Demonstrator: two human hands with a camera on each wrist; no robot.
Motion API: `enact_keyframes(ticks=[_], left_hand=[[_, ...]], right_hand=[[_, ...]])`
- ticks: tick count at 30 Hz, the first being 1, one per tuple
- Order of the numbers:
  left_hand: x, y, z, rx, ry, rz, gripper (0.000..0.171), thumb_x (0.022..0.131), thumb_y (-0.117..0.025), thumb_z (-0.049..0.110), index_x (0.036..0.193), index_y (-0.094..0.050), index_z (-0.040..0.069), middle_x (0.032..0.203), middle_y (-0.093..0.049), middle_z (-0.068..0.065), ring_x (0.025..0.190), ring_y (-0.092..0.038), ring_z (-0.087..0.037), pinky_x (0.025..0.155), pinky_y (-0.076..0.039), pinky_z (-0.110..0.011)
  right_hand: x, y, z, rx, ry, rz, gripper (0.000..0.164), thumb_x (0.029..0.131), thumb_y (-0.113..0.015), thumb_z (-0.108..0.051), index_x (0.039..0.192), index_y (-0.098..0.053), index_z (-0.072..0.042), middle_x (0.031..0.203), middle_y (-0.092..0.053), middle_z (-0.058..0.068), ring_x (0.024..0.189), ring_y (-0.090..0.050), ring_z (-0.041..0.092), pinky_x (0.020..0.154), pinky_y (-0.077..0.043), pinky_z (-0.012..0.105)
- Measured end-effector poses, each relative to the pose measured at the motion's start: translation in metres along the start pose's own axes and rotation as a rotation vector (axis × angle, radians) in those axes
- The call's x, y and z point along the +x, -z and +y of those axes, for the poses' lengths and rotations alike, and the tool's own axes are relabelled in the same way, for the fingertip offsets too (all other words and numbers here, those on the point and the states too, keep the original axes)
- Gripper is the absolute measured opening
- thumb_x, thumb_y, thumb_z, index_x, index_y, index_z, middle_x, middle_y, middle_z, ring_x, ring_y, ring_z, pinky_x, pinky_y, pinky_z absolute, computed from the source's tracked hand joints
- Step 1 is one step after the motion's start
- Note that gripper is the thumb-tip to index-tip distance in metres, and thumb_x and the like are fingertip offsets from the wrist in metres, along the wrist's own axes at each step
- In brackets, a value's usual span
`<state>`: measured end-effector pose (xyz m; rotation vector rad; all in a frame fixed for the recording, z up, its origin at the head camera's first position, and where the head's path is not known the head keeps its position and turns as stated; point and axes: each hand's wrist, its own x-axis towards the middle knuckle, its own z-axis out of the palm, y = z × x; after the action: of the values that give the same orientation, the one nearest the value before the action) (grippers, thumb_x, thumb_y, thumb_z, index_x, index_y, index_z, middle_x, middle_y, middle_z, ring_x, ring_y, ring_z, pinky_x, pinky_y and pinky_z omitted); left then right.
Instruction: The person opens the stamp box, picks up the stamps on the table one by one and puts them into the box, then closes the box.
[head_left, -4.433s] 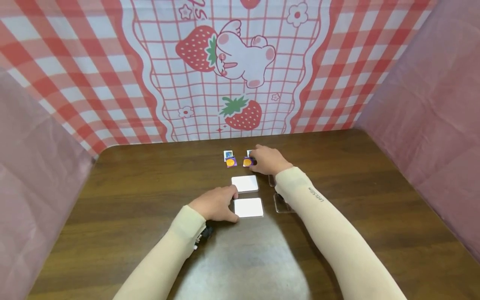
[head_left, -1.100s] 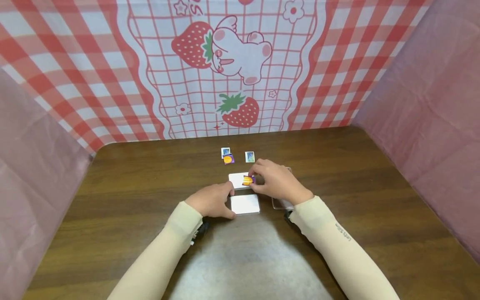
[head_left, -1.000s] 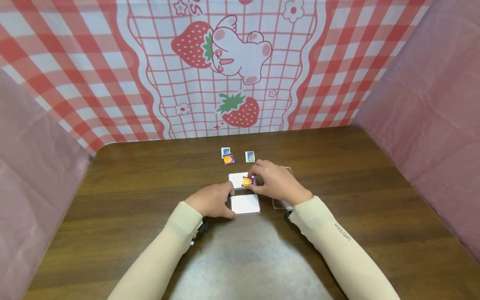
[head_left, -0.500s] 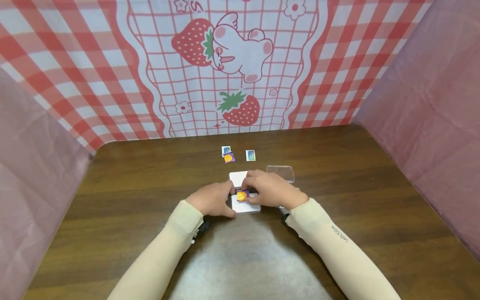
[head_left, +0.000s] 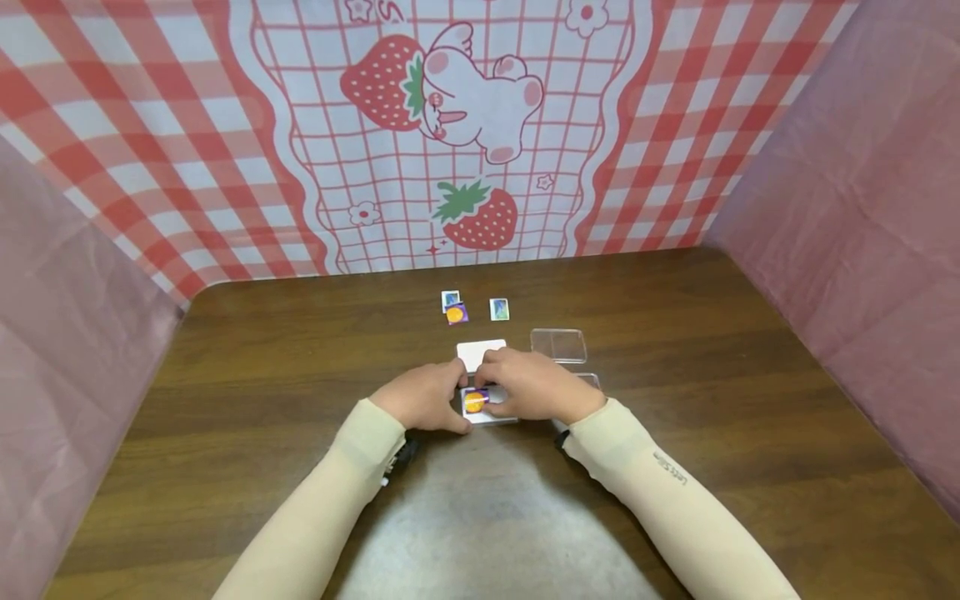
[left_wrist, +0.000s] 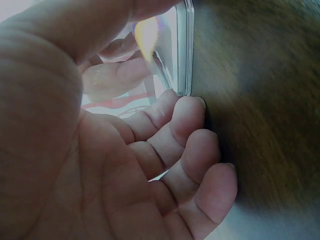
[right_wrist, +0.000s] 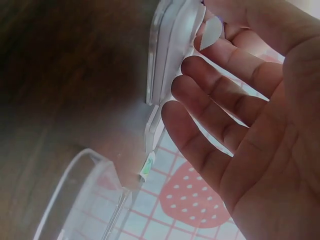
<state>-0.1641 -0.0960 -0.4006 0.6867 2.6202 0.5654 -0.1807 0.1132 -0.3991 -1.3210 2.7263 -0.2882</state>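
In the head view my right hand (head_left: 536, 385) pinches a small purple stamp with an orange disc (head_left: 475, 402) over the left part of the nearer white flat case (head_left: 491, 417). Its serrated pale underside shows in the right wrist view, where the other fingers (right_wrist: 187, 120) spread beside the case edge. My left hand (head_left: 427, 398) holds the same case at its left end, thumb at the front corner and index finger at the back one. Its remaining fingers (left_wrist: 202, 152) curl down by the wood in the left wrist view. Directly behind lies a second white case (head_left: 480, 353), partly covered by the right hand.
Behind the cases, another purple and orange stamp (head_left: 456, 314) overlaps a blue picture stamp (head_left: 450, 298). One more picture stamp (head_left: 499, 309) lies to their right. Two clear lids sit right of the cases: the far lid (head_left: 558, 346) and a near lid (head_left: 591, 380), mostly hidden by the right wrist.
My right hand has taken the right purple stamp from the back, carried it past the farther case and brought it leftward over the nearer one. The left hand keeps its place.
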Motion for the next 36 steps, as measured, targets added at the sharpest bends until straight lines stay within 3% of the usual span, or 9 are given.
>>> enact_keyframes(ticks=[8, 20, 30, 36], left_hand=[[0.0002, 0.0003, -0.0004, -0.011, -0.002, 0.002, 0.051, 0.081, -0.087, 0.037, 0.111, -0.056, 0.011, 0.091, -0.06, -0.001, 0.081, -0.056, -0.019, 0.074, -0.046, -0.035], [0.0002, 0.0005, -0.0012, -0.023, 0.002, -0.006, 0.052, 0.081, -0.087, 0.037, 0.112, -0.056, 0.011, 0.093, -0.06, -0.001, 0.083, -0.056, -0.019, 0.077, -0.047, -0.036], [-0.0002, 0.0009, -0.0008, -0.014, -0.007, -0.003, 0.051, 0.081, -0.087, 0.037, 0.113, -0.056, 0.011, 0.092, -0.059, -0.001, 0.082, -0.056, -0.019, 0.076, -0.047, -0.035], [0.0004, 0.0003, -0.0017, -0.012, -0.008, -0.007, 0.051, 0.081, -0.086, 0.036, 0.114, -0.055, 0.011, 0.092, -0.06, -0.001, 0.082, -0.056, -0.019, 0.076, -0.047, -0.035]], right_hand=[[-0.0005, 0.0006, 0.0009, 0.006, 0.006, -0.004, 0.024, 0.09, -0.08, -0.03, 0.109, -0.074, -0.017, 0.106, -0.064, -0.002, 0.092, -0.059, 0.014, 0.075, -0.055, 0.035], [0.0036, -0.0047, -0.0006, -0.015, 0.03, 0.02, 0.017, 0.091, -0.08, -0.028, 0.102, -0.074, -0.016, 0.103, -0.064, -0.003, 0.092, -0.061, 0.014, 0.072, -0.056, 0.036], [0.0065, -0.0049, -0.001, -0.013, 0.071, 0.035, 0.018, 0.09, -0.08, -0.024, 0.102, -0.076, -0.012, 0.102, -0.066, 0.0, 0.093, -0.063, 0.018, 0.085, -0.054, 0.038], [0.0077, -0.0054, -0.0004, -0.023, 0.073, 0.026, 0.017, 0.091, -0.08, -0.024, 0.103, -0.076, -0.013, 0.102, -0.066, 0.0, 0.093, -0.063, 0.018, 0.086, -0.054, 0.038]])
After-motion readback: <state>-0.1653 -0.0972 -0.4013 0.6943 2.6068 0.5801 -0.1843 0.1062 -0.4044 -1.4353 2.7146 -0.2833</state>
